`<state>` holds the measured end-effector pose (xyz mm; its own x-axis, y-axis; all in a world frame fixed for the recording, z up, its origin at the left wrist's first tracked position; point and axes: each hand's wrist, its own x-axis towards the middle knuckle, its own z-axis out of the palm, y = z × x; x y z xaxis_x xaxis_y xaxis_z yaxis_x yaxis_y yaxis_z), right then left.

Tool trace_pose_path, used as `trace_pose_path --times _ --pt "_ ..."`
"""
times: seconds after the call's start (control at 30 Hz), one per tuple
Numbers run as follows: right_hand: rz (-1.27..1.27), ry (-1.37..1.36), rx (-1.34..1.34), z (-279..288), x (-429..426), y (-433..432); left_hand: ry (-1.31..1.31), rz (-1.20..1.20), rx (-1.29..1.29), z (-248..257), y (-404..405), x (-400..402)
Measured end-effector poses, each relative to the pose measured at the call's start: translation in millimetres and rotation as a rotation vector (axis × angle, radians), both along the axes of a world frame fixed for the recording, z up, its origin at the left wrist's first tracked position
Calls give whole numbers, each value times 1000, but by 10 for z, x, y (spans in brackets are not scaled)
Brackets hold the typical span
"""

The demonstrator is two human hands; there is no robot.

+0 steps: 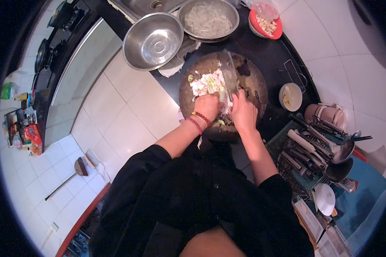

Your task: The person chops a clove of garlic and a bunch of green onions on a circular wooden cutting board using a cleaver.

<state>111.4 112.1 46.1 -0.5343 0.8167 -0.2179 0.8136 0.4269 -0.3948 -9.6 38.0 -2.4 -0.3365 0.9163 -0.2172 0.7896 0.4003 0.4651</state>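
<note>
My right hand [244, 110] grips a cleaver [229, 72], its broad blade standing over a round wooden chopping board [193, 67]. Beside the blade, my left hand [207, 107] is curled down on a pale green vegetable piece [222, 93]; its fingertips are partly hidden. Beaded bracelets [197, 122] circle the left wrist. A heap of chopped whitish-pink and pale green pieces [209, 82] lies on the board, left of the blade. A few loose scraps are scattered near the board's front. The cleaver's handle is covered by my right hand.
Behind the board stand a steel basin [152, 41] and a second bowl of translucent noodles [209, 21]. A red bowl [278, 30] holds garlic cloves. To the right are a small white bowl [296, 99] and a rack crowded with knives and ladles [308, 147].
</note>
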Motion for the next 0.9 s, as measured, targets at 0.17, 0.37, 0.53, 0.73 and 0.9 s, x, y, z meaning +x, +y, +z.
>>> trace_pose_path --times 0.17,0.37,0.53,0.73,0.9 --pt "14 -62 37 -382 56 -57 -11 -10 -2 67 57 36" --pt "10 3 -22 -93 -15 17 -25 31 17 -36 -16 -2" --pt "64 -68 0 -309 -15 -19 -29 5 -15 39 37 18" --pt "52 50 21 -3 -30 -25 -44 15 -11 58 -8 -24" --pt "74 -35 39 -327 64 -49 -47 27 2 28 39 25"
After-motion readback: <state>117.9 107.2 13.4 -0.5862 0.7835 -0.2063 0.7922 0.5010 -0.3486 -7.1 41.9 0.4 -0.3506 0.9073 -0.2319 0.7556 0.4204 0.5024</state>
